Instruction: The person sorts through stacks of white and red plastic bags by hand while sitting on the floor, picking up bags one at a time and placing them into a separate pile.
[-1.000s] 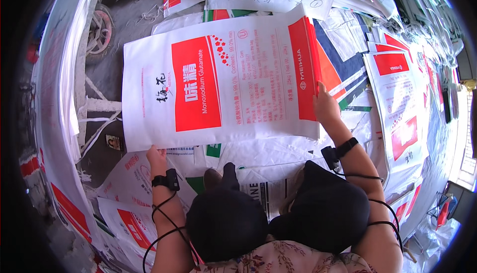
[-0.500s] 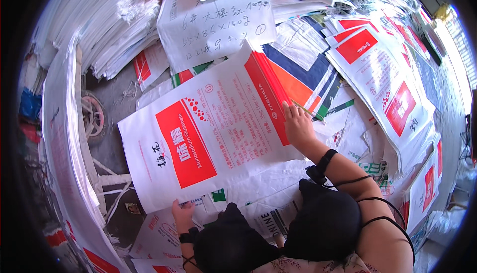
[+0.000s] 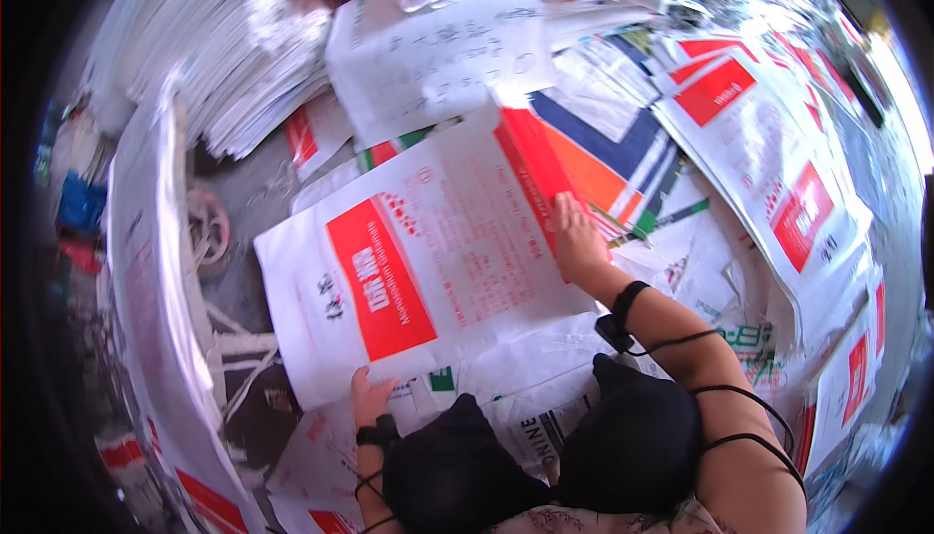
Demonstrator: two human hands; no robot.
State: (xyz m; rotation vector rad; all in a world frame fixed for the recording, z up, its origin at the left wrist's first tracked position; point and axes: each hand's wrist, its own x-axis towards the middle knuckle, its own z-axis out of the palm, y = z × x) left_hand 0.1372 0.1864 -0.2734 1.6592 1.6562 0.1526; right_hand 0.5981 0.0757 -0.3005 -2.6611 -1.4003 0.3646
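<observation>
Since a second ago the view has swung round, and the white printed bag [image 3: 438, 252] has come nearer the knees, now slanting across the picture; both hands have gone with it, at the same edges as before. It lies in front of the two black-clad knees [image 3: 632, 427], on top of other printed sheets. One bag face shows; how many layers sit beneath it cannot be told.

Two hands are at work. The right hand [image 3: 579, 237] rests on the red band [image 3: 538, 184] at the bag's right end, fingers close together; its thumb is hidden, so whether it grips cannot be told. The left hand [image 3: 371, 400] touches the near edge by the left corner, its fingers a little apart; any pinch there is unclear. Each wrist wears one black strap [image 3: 623, 312].

The bag bears one large red panel [image 3: 381, 281] with big white characters and a line of Latin letters, then black characters, a cluster of small red marks and rows of fine red print, blurred. Beyond it lies one white sheet [image 3: 438, 67] with dark handwriting, too smeared to read. To the right is a pile of similar bags [image 3: 769, 164], at least three red corners overlapping at its far end.
</observation>
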